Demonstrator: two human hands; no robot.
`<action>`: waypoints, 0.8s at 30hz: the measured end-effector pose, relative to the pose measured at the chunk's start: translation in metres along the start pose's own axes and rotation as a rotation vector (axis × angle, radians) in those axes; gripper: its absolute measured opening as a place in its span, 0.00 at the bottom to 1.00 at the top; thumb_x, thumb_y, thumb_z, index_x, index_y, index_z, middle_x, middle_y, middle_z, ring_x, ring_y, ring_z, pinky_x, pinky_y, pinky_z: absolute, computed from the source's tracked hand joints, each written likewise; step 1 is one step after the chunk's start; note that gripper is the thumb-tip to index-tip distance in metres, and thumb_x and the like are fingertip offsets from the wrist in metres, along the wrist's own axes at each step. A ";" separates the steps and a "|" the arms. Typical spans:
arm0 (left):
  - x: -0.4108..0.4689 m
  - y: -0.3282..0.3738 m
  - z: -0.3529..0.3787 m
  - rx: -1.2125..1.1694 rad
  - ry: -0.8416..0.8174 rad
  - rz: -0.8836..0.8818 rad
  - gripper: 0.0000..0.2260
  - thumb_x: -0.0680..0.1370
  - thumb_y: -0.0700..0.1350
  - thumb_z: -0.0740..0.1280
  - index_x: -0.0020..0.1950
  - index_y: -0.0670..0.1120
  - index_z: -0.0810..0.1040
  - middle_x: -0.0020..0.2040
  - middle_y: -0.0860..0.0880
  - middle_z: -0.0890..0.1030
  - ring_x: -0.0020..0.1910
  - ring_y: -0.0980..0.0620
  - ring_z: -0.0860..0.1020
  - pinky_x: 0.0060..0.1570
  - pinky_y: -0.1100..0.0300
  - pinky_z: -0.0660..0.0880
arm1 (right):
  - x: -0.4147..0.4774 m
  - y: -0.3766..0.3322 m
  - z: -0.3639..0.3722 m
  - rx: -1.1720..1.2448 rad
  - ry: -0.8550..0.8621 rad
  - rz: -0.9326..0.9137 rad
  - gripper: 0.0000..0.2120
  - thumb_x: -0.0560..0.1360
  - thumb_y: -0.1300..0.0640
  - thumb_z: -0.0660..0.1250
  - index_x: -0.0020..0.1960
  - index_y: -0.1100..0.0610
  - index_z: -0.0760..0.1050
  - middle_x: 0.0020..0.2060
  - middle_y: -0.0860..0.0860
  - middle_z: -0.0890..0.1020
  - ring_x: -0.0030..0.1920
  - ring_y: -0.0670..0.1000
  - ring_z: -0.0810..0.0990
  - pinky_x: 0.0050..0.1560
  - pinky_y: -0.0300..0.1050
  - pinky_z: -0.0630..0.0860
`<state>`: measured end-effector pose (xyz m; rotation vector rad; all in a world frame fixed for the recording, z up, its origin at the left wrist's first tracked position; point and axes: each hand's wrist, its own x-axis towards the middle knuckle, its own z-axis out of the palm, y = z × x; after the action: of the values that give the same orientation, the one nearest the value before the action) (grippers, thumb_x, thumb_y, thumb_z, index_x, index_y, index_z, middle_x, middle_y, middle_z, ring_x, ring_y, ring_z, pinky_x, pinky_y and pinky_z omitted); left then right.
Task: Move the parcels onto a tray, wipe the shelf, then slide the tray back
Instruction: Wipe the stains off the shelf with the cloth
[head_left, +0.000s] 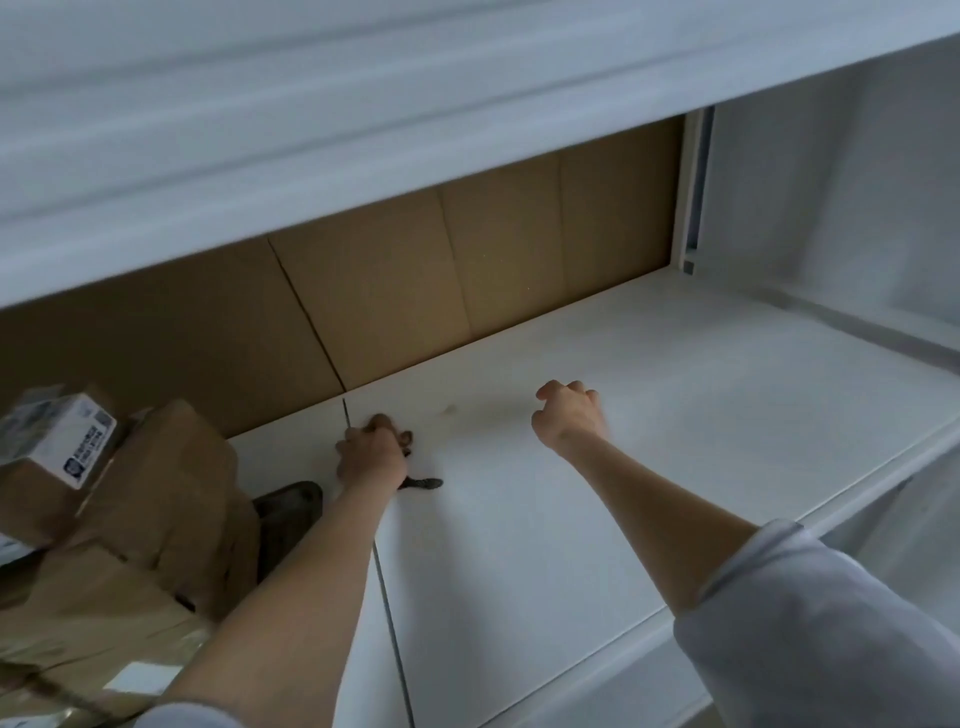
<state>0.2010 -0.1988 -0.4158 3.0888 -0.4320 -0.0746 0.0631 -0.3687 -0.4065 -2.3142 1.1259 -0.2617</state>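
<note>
Two hands are in view, and both reach over the white shelf. The shelf is made of two flat boards which meet at one thin dark seam, and its surface looks pale and matt, with a faint yellowish stain between the hands. The left hand has its fingers curled around one dark cloth and holds it down on the shelf close to the seam; a small end of the cloth comes out beside the wrist. The right hand is closed into a loose fist with nothing seen inside it; whether it touches the board cannot be told. The parcels are stacked at the left end of the shelf. At least three can be counted: two bigger brown cartons and one small box with a white printed label, which lies tilted on top. One dark shape sits between the parcels and the left forearm, but it is too unclear to name. Brown cardboard with several upright folds stands along the back. One grey sleeve covers the right upper arm.
</note>
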 end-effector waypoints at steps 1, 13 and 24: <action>0.005 -0.003 0.000 -0.035 -0.022 -0.050 0.24 0.79 0.42 0.63 0.73 0.39 0.63 0.69 0.38 0.66 0.67 0.40 0.66 0.62 0.50 0.71 | 0.002 0.000 0.000 0.000 0.005 0.007 0.22 0.76 0.61 0.56 0.70 0.52 0.68 0.66 0.54 0.69 0.69 0.57 0.63 0.63 0.51 0.71; -0.002 0.115 0.007 -0.399 -0.324 0.389 0.20 0.81 0.47 0.59 0.73 0.49 0.68 0.75 0.46 0.65 0.72 0.45 0.66 0.70 0.62 0.60 | 0.020 0.043 -0.015 -0.002 0.119 0.087 0.22 0.76 0.61 0.56 0.70 0.54 0.67 0.67 0.57 0.69 0.68 0.59 0.64 0.66 0.51 0.69; -0.002 0.073 -0.001 -0.294 -0.185 0.314 0.14 0.78 0.44 0.64 0.62 0.44 0.79 0.61 0.43 0.80 0.60 0.45 0.77 0.60 0.57 0.73 | 0.013 0.011 -0.017 0.000 0.093 0.023 0.23 0.77 0.60 0.57 0.72 0.53 0.66 0.68 0.56 0.68 0.69 0.58 0.63 0.66 0.51 0.69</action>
<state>0.1789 -0.2686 -0.4127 2.6999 -0.8247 -0.3820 0.0569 -0.3914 -0.3993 -2.3083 1.1961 -0.3639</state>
